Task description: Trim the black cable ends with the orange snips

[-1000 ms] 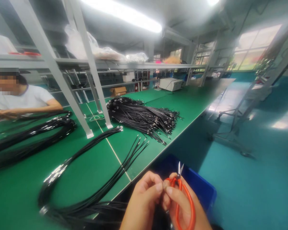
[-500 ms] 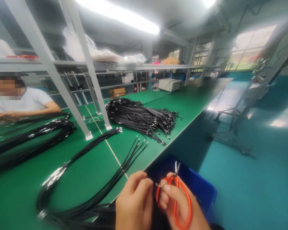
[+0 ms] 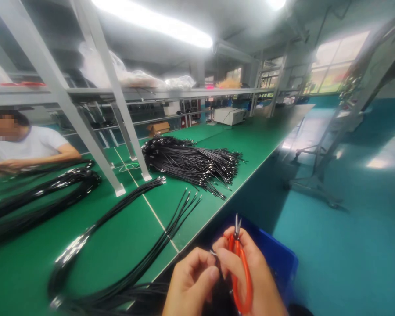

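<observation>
My right hand (image 3: 250,270) has orange-handled scissors (image 3: 242,281) held in it, blades pointing up and slightly apart. Its thumb and forefinger also reach to a short dark cable end with a pale tip (image 3: 213,253) between my hands. My left hand (image 3: 192,281) is closed in a pinch on this cable, close beside the right fingers; most of the cable is hidden by the hands. Left of it, a bundle of black cables (image 3: 141,261) curves across the green table (image 3: 115,245), loose ends pointing away. Its near part passes behind my left hand.
A large pile of black cables (image 3: 191,162) lies farther along the table. Below the table edge stands a blue bin (image 3: 278,254). Shelf posts (image 3: 120,92) rise from the tabletop. At the left a person (image 3: 29,145) sits by more coiled cables (image 3: 46,197). A wheeled rack (image 3: 319,171) stands right.
My right hand has turned and come nearer the left, and the scissors stand more upright with blades closer together. My left hand has rolled, bringing its thumb into sight.
</observation>
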{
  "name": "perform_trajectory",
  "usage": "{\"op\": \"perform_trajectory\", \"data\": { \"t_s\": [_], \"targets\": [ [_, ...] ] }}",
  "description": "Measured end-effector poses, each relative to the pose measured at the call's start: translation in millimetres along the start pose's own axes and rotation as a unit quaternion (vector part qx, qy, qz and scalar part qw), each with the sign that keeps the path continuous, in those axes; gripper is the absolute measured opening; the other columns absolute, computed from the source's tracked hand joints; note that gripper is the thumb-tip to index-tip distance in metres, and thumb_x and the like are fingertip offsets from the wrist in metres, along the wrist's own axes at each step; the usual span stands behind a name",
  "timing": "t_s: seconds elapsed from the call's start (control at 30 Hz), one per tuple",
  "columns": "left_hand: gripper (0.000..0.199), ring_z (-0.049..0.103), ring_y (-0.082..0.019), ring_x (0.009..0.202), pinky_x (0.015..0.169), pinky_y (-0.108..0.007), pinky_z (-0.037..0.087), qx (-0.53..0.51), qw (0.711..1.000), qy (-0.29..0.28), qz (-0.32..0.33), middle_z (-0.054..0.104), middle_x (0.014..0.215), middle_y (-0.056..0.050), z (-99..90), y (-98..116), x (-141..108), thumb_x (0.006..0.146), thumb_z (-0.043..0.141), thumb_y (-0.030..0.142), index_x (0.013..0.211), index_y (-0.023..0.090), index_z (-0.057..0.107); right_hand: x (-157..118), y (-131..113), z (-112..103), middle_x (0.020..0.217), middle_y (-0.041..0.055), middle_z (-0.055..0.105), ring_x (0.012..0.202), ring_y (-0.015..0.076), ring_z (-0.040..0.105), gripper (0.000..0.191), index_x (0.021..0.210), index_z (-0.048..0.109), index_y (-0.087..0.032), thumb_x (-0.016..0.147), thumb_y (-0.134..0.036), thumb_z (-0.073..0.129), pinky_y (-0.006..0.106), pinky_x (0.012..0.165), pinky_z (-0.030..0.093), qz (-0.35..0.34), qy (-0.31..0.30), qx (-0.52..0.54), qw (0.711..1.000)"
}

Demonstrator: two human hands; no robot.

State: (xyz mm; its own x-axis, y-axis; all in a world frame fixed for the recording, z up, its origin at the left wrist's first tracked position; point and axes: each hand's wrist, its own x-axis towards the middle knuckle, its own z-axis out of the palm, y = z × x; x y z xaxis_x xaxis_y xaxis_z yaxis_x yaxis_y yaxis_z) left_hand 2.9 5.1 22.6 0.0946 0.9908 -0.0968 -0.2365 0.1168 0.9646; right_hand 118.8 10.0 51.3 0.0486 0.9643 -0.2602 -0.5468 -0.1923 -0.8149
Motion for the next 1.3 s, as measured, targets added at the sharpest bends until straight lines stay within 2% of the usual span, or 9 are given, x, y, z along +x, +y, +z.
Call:
{"op": "perform_trajectory", "data": {
  "t_s": [0.23,0.37,0.47,0.53,0.67,0.77,0.87,1.07,1.3],
  "targets": [
    [0.041,0.035,-0.004,0.041,0.04,-0.015,0.025,-0.04,0.999,-0.001,-0.007,0.055,0.053,0.004,-1.1,-1,1,0.066,0.077,0.05,0.065,0.015,0.054,-3,13,-5,0.064,-0.0045,0.062,0.053,0.0112,0.052,0.026,0.081,0.058,-0.024,0.066,-0.026,0.078,0.019,0.047,0.042,-0.079,0.056,-0.076,0.992],
    [0.04,0.034,-0.004,0.04,0.04,-0.015,0.025,-0.04,0.999,-0.01,-0.008,0.051,0.051,0.006,-2.2,0,2,0.067,0.076,0.048,0.064,0.016,0.054,-4,10,-9,0.073,-0.0022,0.065,0.057,0.0155,0.057,0.02,0.081,0.06,-0.027,0.069,-0.031,0.075,0.025,0.05,0.047,-0.119,0.042,-0.082,0.989],
    [0.037,0.035,-0.005,0.04,0.039,-0.016,0.025,-0.003,1.0,-0.001,0.002,0.047,0.048,0.007,-0.5,1,0,0.068,0.074,0.047,0.063,0.016,0.054,-5,4,-6,0.074,-0.0026,0.066,0.063,0.0156,0.059,0.016,0.081,0.063,-0.027,0.069,-0.024,0.074,0.025,0.056,0.047,-0.171,0.034,-0.118,0.978],
    [0.028,0.039,-0.007,0.043,0.042,-0.017,0.029,0.063,0.996,0.044,0.038,0.05,0.052,0.006,2.6,2,-2,0.07,0.072,0.039,0.065,0.017,0.056,-5,1,-4,0.071,-0.0042,0.065,0.062,0.0133,0.058,0.016,0.078,0.063,-0.027,0.069,-0.02,0.073,0.023,0.058,0.045,-0.204,0.051,-0.129,0.969],
    [0.014,0.05,-0.011,0.049,0.048,-0.02,0.038,0.254,0.942,0.137,0.172,0.056,0.056,0.004,10.6,1,-9,0.078,0.061,0.025,0.065,0.02,0.058,-5,-1,-5,0.064,-0.006,0.061,0.054,0.0109,0.052,0.019,0.078,0.059,-0.027,0.069,-0.025,0.075,0.02,0.052,0.042,-0.182,0.044,-0.094,0.978],
    [0.017,0.053,-0.011,0.05,0.048,-0.02,0.04,0.338,0.895,0.138,0.257,0.057,0.058,0.003,13.3,-1,-12,0.083,0.055,0.021,0.066,0.021,0.057,-6,-2,-9,0.067,-0.0039,0.064,0.055,0.0116,0.054,0.02,0.077,0.06,-0.026,0.067,-0.028,0.078,0.021,0.053,0.043,-0.18,0.044,-0.093,0.978],
    [0.016,0.054,-0.011,0.052,0.051,-0.02,0.041,0.391,0.856,0.13,0.312,0.058,0.061,0.003,11.3,-4,-12,0.085,0.054,0.016,0.07,0.022,0.055,-8,-3,-13,0.067,-0.0024,0.065,0.056,0.0127,0.055,0.017,0.076,0.063,-0.026,0.068,-0.029,0.077,0.022,0.054,0.044,-0.213,0.055,-0.12,0.968],
    [0.015,0.055,-0.013,0.052,0.051,-0.022,0.042,0.451,0.817,0.121,0.337,0.059,0.063,0.001,6.2,-8,-11,0.086,0.051,0.012,0.075,0.022,0.052,-13,3,-19,0.077,-0.0025,0.071,0.067,0.0153,0.064,0.021,0.083,0.067,-0.031,0.068,-0.017,0.07,0.022,0.067,0.05,-0.311,0.075,-0.237,0.917],
    [0.015,0.055,-0.014,0.051,0.05,-0.023,0.042,0.493,0.789,0.121,0.346,0.06,0.063,0.001,7.8,-10,-11,0.087,0.05,0.014,0.075,0.023,0.052,-9,9,-26,0.063,-0.0035,0.067,0.05,0.0163,0.06,0.012,0.077,0.065,-0.03,0.071,-0.021,0.069,0.026,0.052,0.048,-0.344,0.065,-0.335,0.875]
  ]
}}
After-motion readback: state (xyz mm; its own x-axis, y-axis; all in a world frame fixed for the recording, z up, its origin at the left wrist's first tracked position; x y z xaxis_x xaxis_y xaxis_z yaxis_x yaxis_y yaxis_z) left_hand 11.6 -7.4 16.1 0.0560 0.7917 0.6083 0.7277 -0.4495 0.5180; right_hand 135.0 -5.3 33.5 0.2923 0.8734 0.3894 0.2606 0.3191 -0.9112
